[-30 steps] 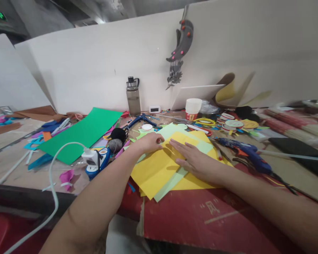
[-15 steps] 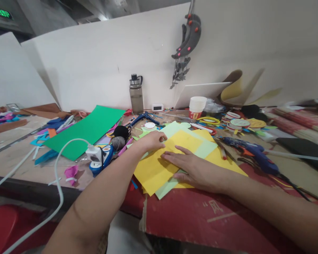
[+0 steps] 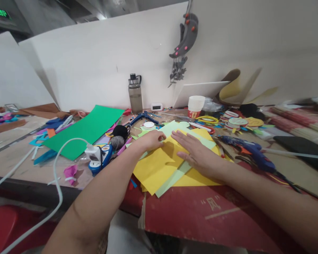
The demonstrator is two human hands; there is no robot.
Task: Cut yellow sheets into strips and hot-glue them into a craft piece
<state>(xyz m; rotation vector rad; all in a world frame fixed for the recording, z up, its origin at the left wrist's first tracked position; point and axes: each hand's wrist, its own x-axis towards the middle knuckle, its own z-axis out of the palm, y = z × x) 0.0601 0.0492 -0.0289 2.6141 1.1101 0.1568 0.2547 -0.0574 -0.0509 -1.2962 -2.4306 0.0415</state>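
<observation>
The right hand (image 3: pixel 198 155) has just slid away from the person across the yellow sheet (image 3: pixel 153 169). Half a second ago it lay lower on the paper, toward the near edge of the bench (image 3: pixel 16 158); now its fingertips reach the sheet's far edge, close to the left hand (image 3: pixel 151 140). It lies palm down, fingers straight and held close together, pressing the paper flat. The left hand has hardly moved. Its fingers are curled over the sheet's far left corner, though from here I can't tell whether they pinch the edge or only pin it down. To my eye it's a smoothing stroke, one hand anchoring while the other flattens the paper.

The yellow sheet is thin, matte card with crisp corners, and it sits askew on top of a loose stack near the front middle of the bench. A pale green sheet (image 3: pixel 172 178) pokes out beneath it, and the stack overhangs a scuffed red board (image 3: pixel 201 215). Just right of the stack lies a blue glue gun (image 3: pixel 250 151). To the left are two fuzzy yarn balls (image 3: pixel 118 137) and a big glossy green sheet (image 3: pixel 84 130).
</observation>
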